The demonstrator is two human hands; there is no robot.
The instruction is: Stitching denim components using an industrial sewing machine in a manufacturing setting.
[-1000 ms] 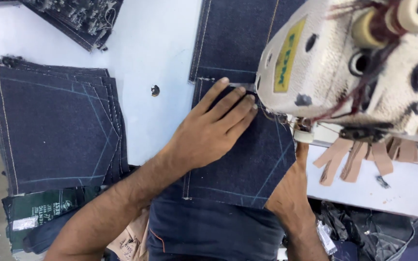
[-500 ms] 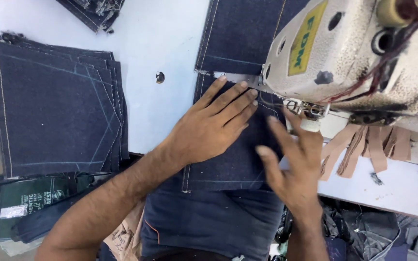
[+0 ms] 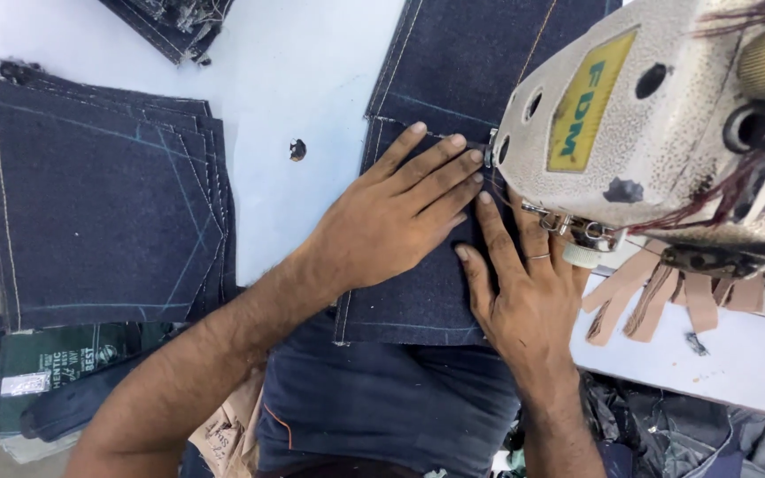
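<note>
1. Left hand [image 3: 382,226]: bare, no glove, no ring visible; forearm bare, with no sleeve in view.
2. Right hand [image 3: 529,296]: bare, no glove; one thin, plain ring [image 3: 537,257] on a finger.
3. Right forearm: bare, no sleeve, no wristband.
4. Lower body: dark blue garment [image 3: 382,398] with a thin orange line near its left seam.

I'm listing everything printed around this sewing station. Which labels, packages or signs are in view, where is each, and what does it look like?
Yellow label: on the cream sewing machine head, a slanted rectangle, yellow with green lettering.
Dark green printed package: lower left, below the stack of denim pieces, flat, with pale printing.
Small white tag: on that package's left end, rectangular, whitish grey.
No screens or wall signs show.
</note>
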